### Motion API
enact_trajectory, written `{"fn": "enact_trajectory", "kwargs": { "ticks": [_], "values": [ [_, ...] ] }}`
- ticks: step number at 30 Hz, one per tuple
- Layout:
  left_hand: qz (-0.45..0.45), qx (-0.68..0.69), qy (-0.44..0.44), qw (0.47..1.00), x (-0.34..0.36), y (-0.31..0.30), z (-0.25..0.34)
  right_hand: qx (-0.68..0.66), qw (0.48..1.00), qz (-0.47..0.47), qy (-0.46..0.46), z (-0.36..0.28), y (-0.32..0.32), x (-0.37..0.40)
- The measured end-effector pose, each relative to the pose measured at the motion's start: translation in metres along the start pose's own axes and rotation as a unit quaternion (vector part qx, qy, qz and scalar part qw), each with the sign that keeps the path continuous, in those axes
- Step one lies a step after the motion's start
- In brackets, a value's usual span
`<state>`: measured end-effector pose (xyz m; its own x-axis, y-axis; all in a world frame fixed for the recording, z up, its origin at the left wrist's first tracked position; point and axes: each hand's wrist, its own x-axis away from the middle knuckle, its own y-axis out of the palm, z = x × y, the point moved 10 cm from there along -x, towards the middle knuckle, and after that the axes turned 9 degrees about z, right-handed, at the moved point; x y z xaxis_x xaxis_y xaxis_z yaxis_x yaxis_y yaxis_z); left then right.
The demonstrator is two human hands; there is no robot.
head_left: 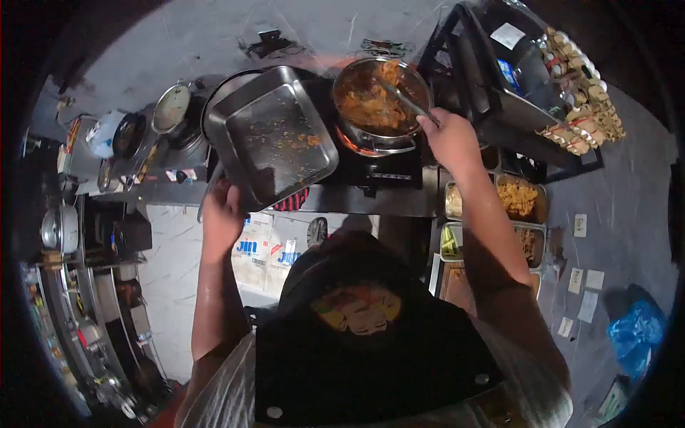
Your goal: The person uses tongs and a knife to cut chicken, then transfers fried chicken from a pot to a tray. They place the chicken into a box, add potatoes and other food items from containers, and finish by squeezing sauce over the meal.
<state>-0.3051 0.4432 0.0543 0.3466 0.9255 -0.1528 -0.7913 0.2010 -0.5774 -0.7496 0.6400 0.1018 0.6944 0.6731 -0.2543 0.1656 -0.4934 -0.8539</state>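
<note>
My left hand (225, 210) grips the near left corner of a rectangular metal tray (314, 121). The tray is tilted, and small bits of orange-brown food are stuck to its bottom. Closed around a pair of metal tongs (409, 104), my right hand (457, 140) is at the right side of a round steel pan (427, 84). The tongs reach into reddish-brown food (367, 108) that is piled in the pan. Under the pan, an orange glow shows on the black stove (389, 175).
Metal containers of food (519, 200) stand right of the stove, below a black rack (492, 93). A pot (171, 110) and other cookware line the counter at left. Shelves (93, 335) run along the left side. A blue plastic bag (636, 334) hangs at far right.
</note>
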Motion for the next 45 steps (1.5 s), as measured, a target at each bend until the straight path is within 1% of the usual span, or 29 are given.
{"fn": "enact_trajectory", "kwargs": {
  "ticks": [1, 3, 7, 10, 12, 13, 14, 15, 16, 17, 18, 19, 20, 21, 22, 23, 24, 26, 29, 31, 32, 34, 36, 38, 40, 41, 42, 43, 45],
  "values": [
    [0.016, -0.042, 0.02, 0.999, 0.01, -0.003, 0.022, -0.004, 1.0, -0.007, -0.008, -0.003, 0.001, 0.0],
    [0.005, -0.026, -0.004, 1.0, 0.024, 0.002, 0.034, -0.005, 1.0, -0.027, -0.011, -0.006, 0.0, -0.001],
    [-0.003, 0.012, 0.001, 1.0, 0.024, 0.009, 0.026, 0.012, 0.999, -0.006, -0.044, -0.004, 0.007, -0.005],
    [0.001, 0.033, 0.025, 0.999, 0.026, 0.01, 0.028, 0.002, 1.0, -0.015, -0.013, -0.01, -0.003, 0.002],
    [0.017, -0.01, 0.041, 0.999, 0.022, 0.002, 0.042, 0.037, 0.998, -0.035, -0.029, 0.005, 0.015, -0.003],
    [0.014, -0.003, 0.047, 0.999, 0.019, 0.003, 0.042, 0.051, 0.998, -0.024, -0.03, -0.001, 0.009, -0.001],
    [0.011, 0.038, 0.009, 0.999, 0.014, 0.003, 0.032, 0.056, 0.998, -0.017, -0.028, -0.006, 0.002, 0.001],
    [0.006, 0.076, -0.034, 0.996, 0.012, 0.001, 0.019, 0.038, 0.999, 0.027, -0.021, -0.011, -0.012, 0.005],
    [0.002, 0.077, -0.036, 0.996, 0.007, 0.003, 0.005, 0.017, 0.997, 0.069, -0.014, -0.021, -0.024, 0.01],
    [0.018, 0.067, -0.002, 0.998, -0.001, 0.001, -0.005, 0.016, 1.0, 0.005, 0.008, -0.025, -0.018, 0.008],
    [0.036, 0.058, 0.035, 0.997, -0.008, -0.005, -0.014, 0.014, 1.0, 0.004, 0.01, -0.022, -0.012, 0.008],
    [-0.007, -0.04, 0.016, 0.999, -0.012, -0.009, -0.014, 0.043, 0.999, -0.004, 0.021, -0.011, 0.0, 0.01],
    [-0.007, -0.04, 0.017, 0.999, -0.017, -0.016, -0.015, 0.073, 0.997, -0.01, 0.031, 0.0, 0.011, 0.01],
    [0.006, -0.073, 0.044, 0.996, -0.023, -0.022, -0.013, 0.053, 0.998, 0.038, 0.003, 0.003, 0.01, 0.011],
    [0.017, -0.107, 0.067, 0.992, -0.026, -0.028, -0.012, 0.054, 0.998, 0.036, 0.002, -0.008, 0.008, 0.014],
    [0.038, -0.077, 0.11, 0.99, -0.027, -0.039, 0.006, 0.041, 0.997, 0.065, 0.032, -0.018, -0.006, 0.018],
    [0.034, -0.079, 0.107, 0.99, -0.03, -0.043, -0.002, 0.027, 0.993, 0.094, 0.063, -0.024, -0.013, 0.022],
    [0.035, -0.05, 0.111, 0.992, -0.042, -0.051, -0.017, 0.038, 0.994, 0.066, 0.079, -0.017, 0.0, 0.017],
    [0.025, -0.01, 0.127, 0.992, -0.059, -0.057, -0.028, 0.12, 0.99, 0.028, 0.066, -0.014, 0.019, 0.013],
    [0.009, -0.008, 0.122, 0.993, -0.067, -0.058, -0.037, 0.055, 0.99, 0.099, 0.085, -0.012, 0.011, 0.019],
    [0.01, 0.006, 0.122, 0.992, -0.07, -0.06, -0.038, 0.058, 0.989, 0.096, 0.093, -0.002, 0.019, 0.02],
    [0.0, 0.027, 0.132, 0.991, -0.077, -0.057, -0.041, 0.141, 0.989, 0.038, -0.016, 0.004, 0.044, 0.015],
    [-0.015, 0.073, 0.127, 0.989, -0.084, -0.05, -0.057, 0.179, 0.983, 0.023, 0.017, 0.0, 0.039, 0.017],
    [-0.021, 0.129, 0.107, 0.986, -0.084, -0.044, -0.052, 0.098, 0.988, 0.085, 0.078, -0.021, 0.016, 0.022],
    [-0.037, 0.062, 0.078, 0.994, -0.085, -0.046, -0.045, 0.088, 0.989, 0.095, 0.078, -0.003, 0.022, 0.02],
    [-0.027, 0.043, 0.101, 0.994, -0.085, -0.044, -0.043, 0.111, 0.989, 0.078, 0.055, -0.004, 0.027, 0.017],
    [-0.025, 0.046, 0.105, 0.993, -0.084, -0.04, -0.038, 0.133, 0.989, 0.061, 0.029, -0.004, 0.031, 0.01],
    [-0.019, 0.068, 0.094, 0.993, -0.082, -0.037, -0.035, 0.083, 0.991, 0.093, 0.04, -0.011, 0.019, 0.009],
    [-0.028, 0.102, 0.078, 0.991, -0.077, -0.028, -0.037, 0.053, 0.995, 0.078, 0.044, -0.02, 0.012, 0.0]
  ]
}}
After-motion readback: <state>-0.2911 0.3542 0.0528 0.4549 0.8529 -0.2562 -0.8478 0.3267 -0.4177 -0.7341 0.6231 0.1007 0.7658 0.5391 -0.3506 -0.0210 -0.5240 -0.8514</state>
